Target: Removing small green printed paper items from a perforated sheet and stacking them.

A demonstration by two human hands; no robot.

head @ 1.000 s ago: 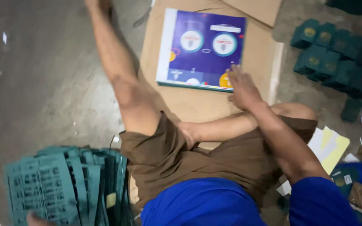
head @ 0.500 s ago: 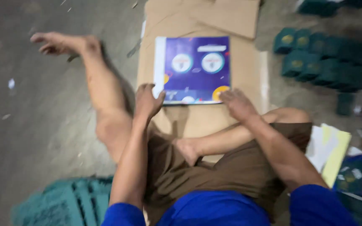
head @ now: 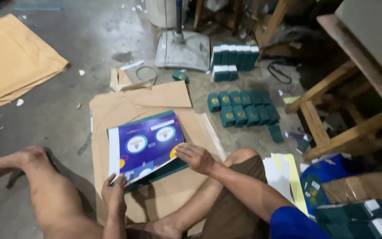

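Both hands settle a purple printed sheet onto a dark green board on the cardboard mat.

The left hand (head: 113, 192) pinches the near left corner of the printed sheet (head: 146, 144) between thumb and curled fingers, while the right hand (head: 195, 158) lies flat, fingers spread, pressing the sheet's near right edge. The sheet lies near the middle of the cardboard mat (head: 124, 106), over the green board (head: 164, 170), whose edge shows along the near and far sides. Judging by this, the step in hand is aligning or pressing the sheet onto the board; the next move calls for keeping the corners square and smoothing outward so no wrinkle forms. Small green boxes (head: 243, 110) stand in rows on the floor off the mat's right edge, with a second group (head: 235, 59) farther back beside a fan base (head: 183, 48).
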